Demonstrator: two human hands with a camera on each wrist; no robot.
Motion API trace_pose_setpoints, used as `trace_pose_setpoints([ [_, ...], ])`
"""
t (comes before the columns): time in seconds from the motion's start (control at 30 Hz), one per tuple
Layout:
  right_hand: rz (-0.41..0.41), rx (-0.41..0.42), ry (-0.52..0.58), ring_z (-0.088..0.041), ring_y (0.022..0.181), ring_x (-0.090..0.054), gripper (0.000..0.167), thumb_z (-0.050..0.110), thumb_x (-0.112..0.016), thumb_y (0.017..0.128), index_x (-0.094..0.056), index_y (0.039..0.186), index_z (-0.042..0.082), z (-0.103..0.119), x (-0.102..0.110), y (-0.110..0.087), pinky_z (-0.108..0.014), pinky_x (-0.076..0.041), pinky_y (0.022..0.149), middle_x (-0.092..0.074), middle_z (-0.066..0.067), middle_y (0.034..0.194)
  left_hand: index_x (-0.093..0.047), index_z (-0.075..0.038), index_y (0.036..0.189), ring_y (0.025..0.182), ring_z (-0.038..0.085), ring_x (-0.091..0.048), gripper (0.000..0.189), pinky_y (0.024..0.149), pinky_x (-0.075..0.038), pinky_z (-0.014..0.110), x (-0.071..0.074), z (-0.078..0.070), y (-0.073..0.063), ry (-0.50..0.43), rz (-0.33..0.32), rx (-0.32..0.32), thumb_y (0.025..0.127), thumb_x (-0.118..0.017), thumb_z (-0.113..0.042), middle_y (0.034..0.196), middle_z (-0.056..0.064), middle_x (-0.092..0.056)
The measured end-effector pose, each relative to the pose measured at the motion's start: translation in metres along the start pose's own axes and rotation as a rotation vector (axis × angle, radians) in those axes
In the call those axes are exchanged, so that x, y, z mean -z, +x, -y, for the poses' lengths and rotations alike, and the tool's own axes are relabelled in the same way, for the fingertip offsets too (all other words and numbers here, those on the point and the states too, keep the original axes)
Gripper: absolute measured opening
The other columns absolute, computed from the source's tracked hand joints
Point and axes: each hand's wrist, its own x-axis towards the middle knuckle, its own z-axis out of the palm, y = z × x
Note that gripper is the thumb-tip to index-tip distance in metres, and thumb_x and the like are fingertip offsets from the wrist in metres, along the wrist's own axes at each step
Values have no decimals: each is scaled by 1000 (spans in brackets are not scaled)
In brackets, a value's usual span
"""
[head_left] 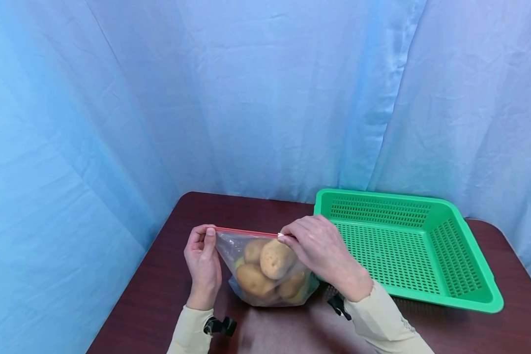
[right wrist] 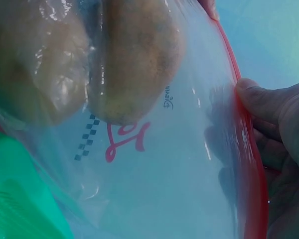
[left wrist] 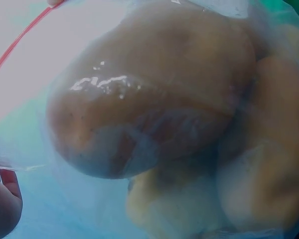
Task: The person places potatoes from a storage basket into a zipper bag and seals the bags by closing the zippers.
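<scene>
A clear zip bag (head_left: 223,246) with a red zip strip (head_left: 243,230) stands on the table, holding several potatoes (head_left: 254,280). At its top left corner my left hand (head_left: 203,260) pinches the strip between thumb and fingers. Farther right along the strip, my right hand (head_left: 318,246) pinches it by a small white piece (head_left: 280,235). The strip is drawn straight between both hands. Up close in the left wrist view, a large potato (left wrist: 154,89) presses against the film. Pink lettering (right wrist: 124,142) on the bag shows in the right wrist view.
A green plastic basket (head_left: 473,241) with slotted walls and a perforated floor stands on the right, right beside the bag and my right hand. Under everything is a dark reddish table (head_left: 150,295). Blue curtains (head_left: 256,98) hang behind and to the left.
</scene>
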Motion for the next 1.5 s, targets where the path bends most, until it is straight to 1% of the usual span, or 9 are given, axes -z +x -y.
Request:
trace_pose_setpoints([
  [0.17, -12, 8, 4, -15, 82, -68, 11, 18, -82, 89, -73, 94, 14, -2, 1, -2, -34, -48, 69, -72, 5, 86, -67, 0, 99, 85, 12, -64, 11, 79, -53, 24, 0, 1, 0, -35, 7, -7, 101, -59, 6, 93, 4, -67],
  [0.63, -12, -9, -1, -15, 83, -69, 13, 18, -84, 87, -74, 93, 14, -3, 4, -7, -35, -51, 73, -72, 6, 86, -68, -1, 99, 85, 12, -64, 12, 78, -54, 23, -1, 0, 0, -46, 6, -7, 102, -59, 5, 93, 4, -68],
  [0.8, -18, -2, 5, -15, 83, -69, 12, 17, -83, 87, -73, 93, 14, -5, 4, -8, -36, -51, 73, -72, 6, 86, -68, -1, 99, 85, 12, -64, 12, 78, -54, 23, -1, -1, 0, -53, 10, -13, 102, -58, 6, 93, 4, -68],
  [1.17, -37, 3, 6, -15, 82, -70, 13, 16, -84, 86, -73, 94, 13, -7, 6, -13, -36, -52, 72, -72, 5, 86, -68, -1, 99, 85, 12, -63, 11, 78, -54, 23, 1, -1, 0, -43, 14, -8, 102, -59, 4, 94, 4, -67],
  [1.3, -57, 15, 12, -15, 81, -69, 13, 15, -83, 87, -73, 95, 13, -8, 7, -15, -36, -51, 70, -72, 5, 86, -67, -2, 100, 85, 12, -64, 10, 78, -54, 23, 2, 0, 0, -21, 12, -7, 102, -59, 3, 94, 3, -67],
  [1.5, -56, 13, 5, -16, 82, -70, 13, 15, -83, 87, -73, 95, 13, -9, 8, -16, -37, -51, 71, -73, 4, 86, -67, -2, 100, 86, 12, -64, 7, 79, -54, 24, 1, 0, 0, 8, -3, 0, 102, -61, 0, 94, 3, -67],
])
